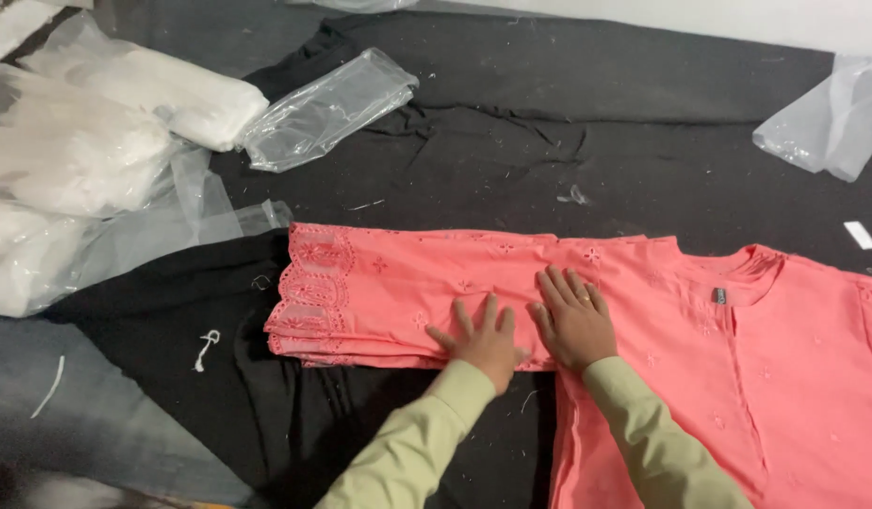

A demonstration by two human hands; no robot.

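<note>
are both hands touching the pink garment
Touching. The head view shows the left hand and right hand pressed flat, palms down, on the folded pink garment.

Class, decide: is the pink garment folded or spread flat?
Partly folded: the pink garment has its embroidered lower part doubled sideways in layers; both hands, left hand and right hand, press there.

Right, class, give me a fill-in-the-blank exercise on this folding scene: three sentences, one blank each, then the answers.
1. Both the left hand and the right hand press flat on a garment whose colour is ____.
2. The cloth spread under the garment is ____ in colour.
3. The clear plastic bag lying beyond the garment holds ____.

Missing words: pink; black; nothing
</note>
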